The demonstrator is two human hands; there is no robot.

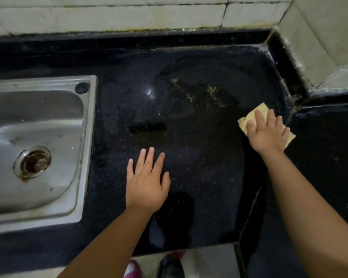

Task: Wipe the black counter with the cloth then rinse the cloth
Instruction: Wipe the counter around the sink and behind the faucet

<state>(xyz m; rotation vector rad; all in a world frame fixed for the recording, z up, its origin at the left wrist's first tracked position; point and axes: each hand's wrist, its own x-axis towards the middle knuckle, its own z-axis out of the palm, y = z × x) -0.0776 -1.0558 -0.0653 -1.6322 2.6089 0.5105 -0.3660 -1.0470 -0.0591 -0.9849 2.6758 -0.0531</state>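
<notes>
Right hand presses flat on my yellow cloth, far right of the steel sink. Left hand lies flat, holding nothing, on the black counter beside that sink

Both hands flat — L, R.

1 view only, from a camera worn on the person's head. It looks steeply down and forward over the black table, close enough that both forearms reach in from the bottom edge. The wide lens takes in the sink at left and the tiled wall along the top.
</notes>
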